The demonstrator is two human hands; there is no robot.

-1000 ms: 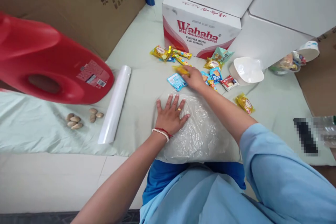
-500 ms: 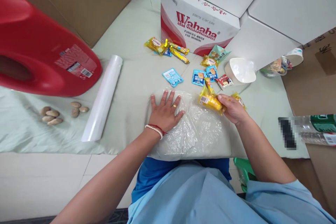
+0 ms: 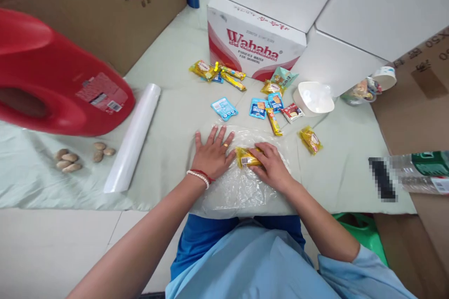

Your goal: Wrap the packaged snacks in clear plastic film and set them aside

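Note:
My left hand [image 3: 212, 153] lies flat with fingers spread on a sheet of clear plastic wrap [image 3: 245, 187] spread on the green cloth. My right hand [image 3: 271, 166] rests on the same sheet and grips a yellow snack packet [image 3: 246, 158], pressing it onto the wrap right beside my left fingers. More small snack packets lie scattered beyond: blue ones [image 3: 224, 108], a yellow one [image 3: 310, 139] to the right, and a yellow cluster [image 3: 217, 71] near the box.
A roll of wrap [image 3: 132, 138] lies to the left, beside a big red jug [image 3: 59, 84] and several nuts [image 3: 68, 159]. A Wahaha carton [image 3: 254, 49], white boxes, a white bowl [image 3: 312, 98] and a plastic bottle [image 3: 417, 173] ring the cloth.
My right hand picked a yellow packet from the scattered pile, carried it back and set it down on the plastic wrap next to my left hand, which stayed flat.

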